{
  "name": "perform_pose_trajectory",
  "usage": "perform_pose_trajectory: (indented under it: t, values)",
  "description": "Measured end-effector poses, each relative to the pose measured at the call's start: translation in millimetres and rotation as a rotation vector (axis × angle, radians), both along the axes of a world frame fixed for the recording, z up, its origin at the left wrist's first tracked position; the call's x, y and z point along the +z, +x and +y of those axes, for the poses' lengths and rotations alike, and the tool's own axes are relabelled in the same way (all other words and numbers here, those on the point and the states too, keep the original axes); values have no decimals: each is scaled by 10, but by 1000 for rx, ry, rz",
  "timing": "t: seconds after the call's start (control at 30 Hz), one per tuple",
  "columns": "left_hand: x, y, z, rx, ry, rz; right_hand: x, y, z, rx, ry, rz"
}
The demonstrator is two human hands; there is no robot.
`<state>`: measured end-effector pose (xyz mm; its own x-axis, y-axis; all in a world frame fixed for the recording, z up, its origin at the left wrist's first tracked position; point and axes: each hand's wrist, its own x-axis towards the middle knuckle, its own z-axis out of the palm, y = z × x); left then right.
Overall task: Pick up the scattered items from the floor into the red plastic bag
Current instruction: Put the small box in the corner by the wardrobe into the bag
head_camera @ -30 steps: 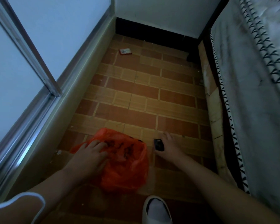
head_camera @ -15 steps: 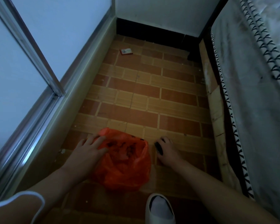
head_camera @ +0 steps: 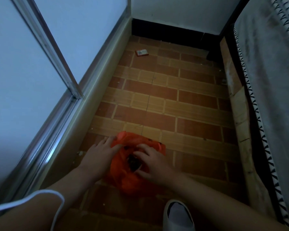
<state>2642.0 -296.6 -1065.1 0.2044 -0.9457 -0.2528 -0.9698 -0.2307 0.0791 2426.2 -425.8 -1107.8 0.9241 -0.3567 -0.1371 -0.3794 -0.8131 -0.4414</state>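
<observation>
The red plastic bag (head_camera: pixel 123 179) lies crumpled on the brick-patterned floor, just in front of me. My left hand (head_camera: pixel 99 154) rests on the bag's left edge with its fingers spread. My right hand (head_camera: pixel 153 165) is over the bag's mouth, and its fingers and thumb hold a small dark item (head_camera: pixel 133 164) inside the opening. A small red and white packet (head_camera: pixel 141 52) lies on the floor far ahead, near the back wall.
A sliding glass door with a metal frame (head_camera: pixel 57 52) and a raised sill runs along the left. A bed with a grey patterned cover (head_camera: pixel 270 90) bounds the right side. My white slipper (head_camera: pixel 178 215) stands just behind the bag.
My right hand lifted the dark item from the floor at the bag's right and carried it left into the bag's mouth. My left hand stayed on the bag.
</observation>
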Motion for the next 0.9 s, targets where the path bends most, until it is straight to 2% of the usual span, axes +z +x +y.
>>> perform_pose_trajectory:
  t: [0.13, 0.27, 0.37, 0.43, 0.53, 0.6, 0.67, 0.73, 0.9]
  values:
    - [-7, 38, -18, 22, -26, 57, -43, -146, -120, -248, -159, -21]
    - [60, 56, -74, 76, -100, 60, -21, -246, -330, -446, -209, 126]
    - [272, 36, -166, 125, -145, 76, -81, -250, -418, -538, -65, 237]
    - [417, 11, -217, 154, -184, 97, -59, -248, -449, -596, 94, 211]
    - [563, -9, -264, 229, -279, 231, 135, -234, -491, -689, 261, -39]
    - [685, -48, -304, 261, -364, 387, 455, -200, -507, -743, 347, -247]
    - [893, -101, -359, 262, -455, 468, 875, -150, -518, -752, 362, -442]
    - [1099, -120, -420, 259, -543, 486, 1269, -118, -514, -730, 360, -598]
    - [1594, -113, -475, 254, -787, 441, 2010, -183, -455, -646, 302, -825]
